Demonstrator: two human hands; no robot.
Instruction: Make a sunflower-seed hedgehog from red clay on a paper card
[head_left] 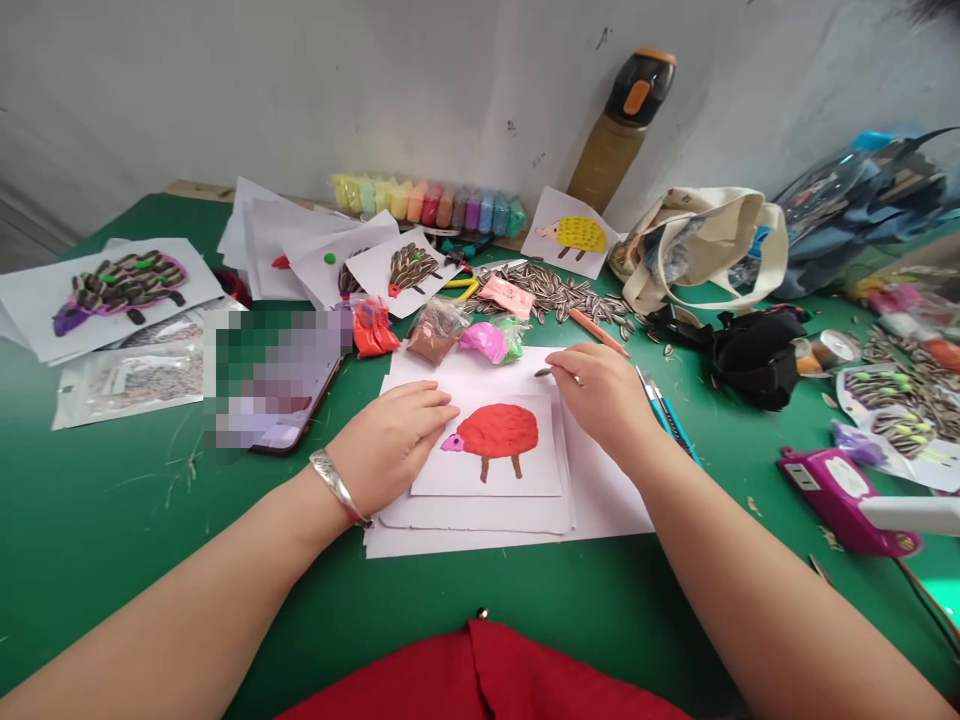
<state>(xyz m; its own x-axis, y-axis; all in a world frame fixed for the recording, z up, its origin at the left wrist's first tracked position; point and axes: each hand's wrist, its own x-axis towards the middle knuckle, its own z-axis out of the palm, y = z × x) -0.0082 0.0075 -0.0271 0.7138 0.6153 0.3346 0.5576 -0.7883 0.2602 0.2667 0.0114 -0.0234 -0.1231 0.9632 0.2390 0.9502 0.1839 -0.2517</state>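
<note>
A white card (540,475) lies on stacked paper, bearing a red clay body (501,428) with a pink head (452,442) and two brown legs. My left hand (396,440) rests flat with fingers stretched over the card's left edge, beside the pink head. Above the card's upper right corner, my right hand (600,392) pinches a dark sunflower seed (543,372) between thumb and forefinger. Bags of red clay (373,328), brown clay (436,332) and pink clay (486,342) lie just beyond the card.
Sunflower seeds (559,293) are heaped at the back. A phone (300,400) lies at left, below seed-covered animal pictures (127,285). Blue-handled tools (670,415) lie by my right wrist. A bottle (619,130), cloth bag (701,240) and magenta device (847,500) stand around.
</note>
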